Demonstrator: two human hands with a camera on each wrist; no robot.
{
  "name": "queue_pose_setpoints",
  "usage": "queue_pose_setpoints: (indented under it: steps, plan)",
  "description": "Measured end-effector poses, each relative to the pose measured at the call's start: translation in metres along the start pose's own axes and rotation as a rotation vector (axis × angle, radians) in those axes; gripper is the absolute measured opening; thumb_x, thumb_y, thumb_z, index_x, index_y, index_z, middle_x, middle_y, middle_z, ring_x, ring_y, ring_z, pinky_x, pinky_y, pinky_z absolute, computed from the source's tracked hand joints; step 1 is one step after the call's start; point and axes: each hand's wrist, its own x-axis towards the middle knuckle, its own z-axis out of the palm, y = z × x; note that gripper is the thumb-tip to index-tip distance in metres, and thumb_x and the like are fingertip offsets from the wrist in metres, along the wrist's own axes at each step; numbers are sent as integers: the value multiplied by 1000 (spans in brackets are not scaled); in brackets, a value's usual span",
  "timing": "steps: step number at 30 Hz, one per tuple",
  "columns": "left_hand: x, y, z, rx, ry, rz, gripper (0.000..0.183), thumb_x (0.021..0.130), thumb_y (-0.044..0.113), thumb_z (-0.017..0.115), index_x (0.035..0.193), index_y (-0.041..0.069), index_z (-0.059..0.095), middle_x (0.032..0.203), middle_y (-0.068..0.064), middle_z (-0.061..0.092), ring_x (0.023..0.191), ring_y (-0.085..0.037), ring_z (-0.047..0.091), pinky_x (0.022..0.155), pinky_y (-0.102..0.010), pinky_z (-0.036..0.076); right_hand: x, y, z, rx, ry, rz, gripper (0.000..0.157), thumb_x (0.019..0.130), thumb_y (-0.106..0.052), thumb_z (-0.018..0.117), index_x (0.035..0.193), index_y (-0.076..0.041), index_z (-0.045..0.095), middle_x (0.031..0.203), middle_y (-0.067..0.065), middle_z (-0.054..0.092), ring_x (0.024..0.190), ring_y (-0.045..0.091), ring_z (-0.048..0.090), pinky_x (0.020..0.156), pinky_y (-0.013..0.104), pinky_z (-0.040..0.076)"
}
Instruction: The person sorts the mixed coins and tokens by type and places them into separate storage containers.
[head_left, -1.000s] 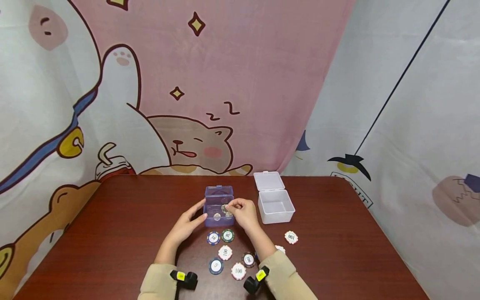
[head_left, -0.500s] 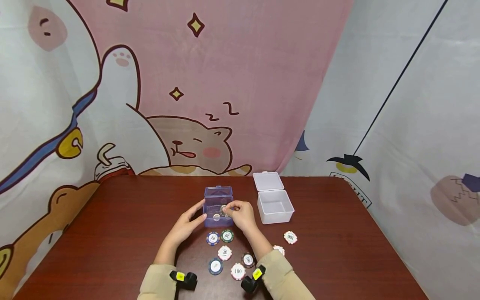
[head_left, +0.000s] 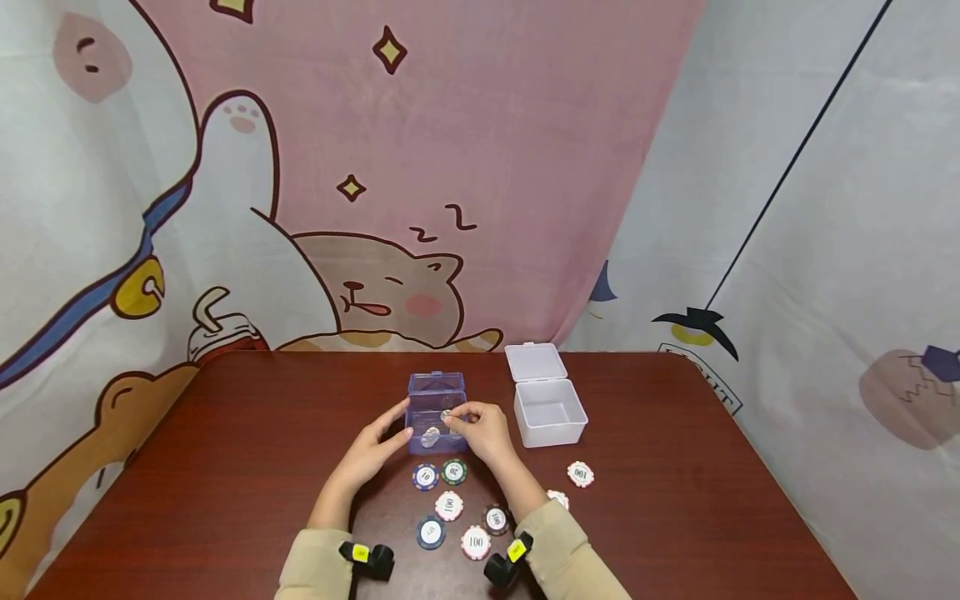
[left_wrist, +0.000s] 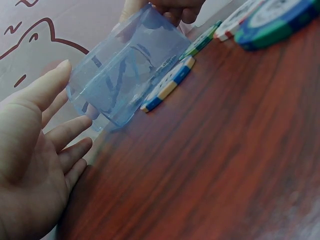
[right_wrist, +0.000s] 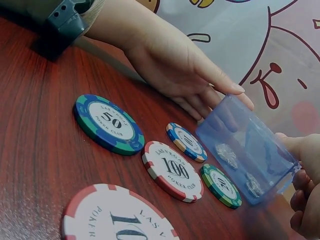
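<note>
While bracing the left end of an open, blue-tinted, clear plastic box (head_left: 437, 448) with the spread, nearly straight fingers of the left hand (head_left: 372, 446), also pinching a small, pale, silvery round piece (head_left: 446, 415) between thumb and curled fingers of the right hand (head_left: 486, 429), toward the box's 3 o'clock side. Apparently handling small pieces inside the box at this step, without showing whether adding or removing. Calling next, by judgement, for holding the box steady and guiding the pinched piece past the walls without knocking the other glinting pieces (right_wrist: 226, 156), visible through the near wall.

Having the box standing upright on the dark red-brown, wood-grained worktop (head_left: 675, 458), with round, printed poker chips (head_left: 449, 506) scattered at 6 o'clock from it and an open, white plastic box (head_left: 551, 435) near it at 3 o'clock. Seemingly running the long axis of the blue-tinted box from 9 to 3 o'clock, though with some doubt from foreshortening. Turning its mouth upward, its raised lid (head_left: 437, 382) toward 12 o'clock and its near wall toward 6 o'clock. Giving no clear axis for the pinched piece, being too small and partly covered.
</note>
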Motion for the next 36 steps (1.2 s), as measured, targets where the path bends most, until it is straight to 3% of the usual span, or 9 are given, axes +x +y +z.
queue_pose_setpoints:
  steps: [9,16,24,30,36]
  plan:
    - [1,1,-1,-25,-14,-4,53,87,17,59,137,16,39,137,-11,39,128,-27,28,101,-53,17,0,-2,-2,-34,-18,-2,8,72,-24,75,76,-18,72,56,-4,54,55,10,42,47,25,34]
    - [-6,25,-2,-32,-46,-11,54,88,14,57,138,8,36,138,-17,35,128,-31,26,101,-53,16,0,-9,-8,-44,-29,-35,14,73,-28,74,83,-18,73,64,-5,52,62,11,45,51,25,38]
    - [0,0,0,-7,0,-4,53,87,22,59,136,20,40,136,-7,40,128,-24,28,101,-51,18,-5,-21,-20,-18,-35,-95,18,76,-27,72,88,-14,72,70,-5,53,65,11,49,56,25,41]
    - [1,-1,0,-1,6,7,53,87,21,59,137,19,40,136,-7,40,128,-24,27,101,-51,17,-10,-26,-34,59,-64,-172,19,81,-23,67,94,-9,70,74,-3,56,67,13,51,58,25,43]
    - [1,1,0,-8,1,7,54,87,20,59,137,16,39,137,-8,39,129,-24,26,101,-51,16,-12,-30,-51,93,-64,-193,22,82,-28,65,97,-12,68,84,-4,60,75,13,54,65,28,45]
